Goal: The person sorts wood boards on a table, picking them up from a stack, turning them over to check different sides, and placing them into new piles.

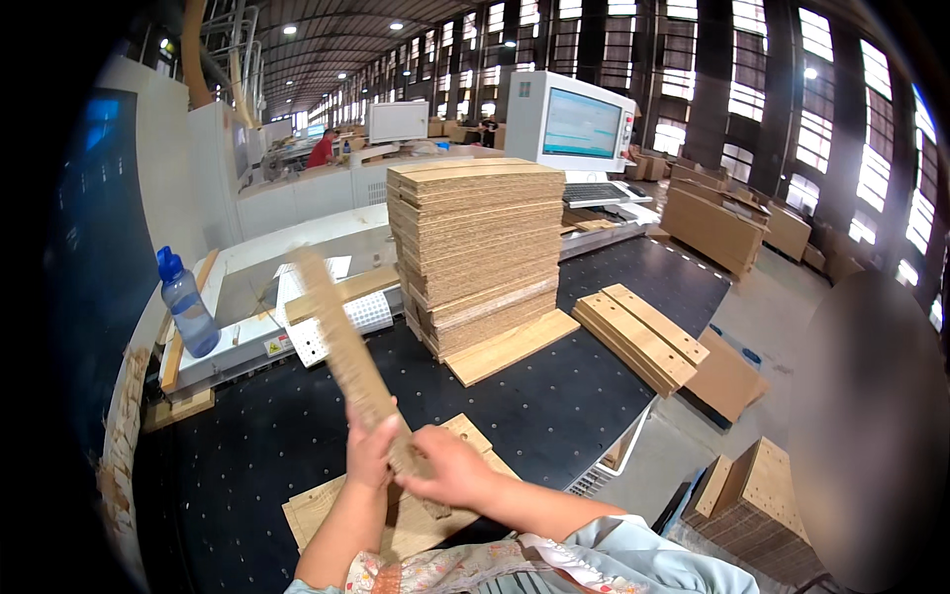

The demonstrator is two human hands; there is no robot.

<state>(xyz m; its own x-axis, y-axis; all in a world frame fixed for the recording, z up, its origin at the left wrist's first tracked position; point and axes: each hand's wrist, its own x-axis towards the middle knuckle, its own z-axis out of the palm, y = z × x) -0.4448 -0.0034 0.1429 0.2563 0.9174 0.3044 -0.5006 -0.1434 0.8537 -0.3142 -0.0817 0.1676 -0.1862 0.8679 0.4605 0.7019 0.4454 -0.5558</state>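
A long, narrow particleboard panel (341,346) is tilted up in front of me, its rough edge facing me and its far end smeared by motion. My left hand (370,450) is closed around its lower part, thumb along the side. Against the near end, my right hand (447,469) is closed with bent fingers. Beneath both hands, pale wood-faced panels (315,505) lie on the black table (242,445). Beyond them rises a tall stack of particleboard panels (485,247), with one loose panel (510,346) at its foot.
Drilled panels (643,337) lie in a small pile at the table's right. A blue-capped bottle (188,302) stands at left, near perforated white sheets (341,317). Behind the stack is a computer monitor (584,124). More boards (757,495) are stacked at lower right.
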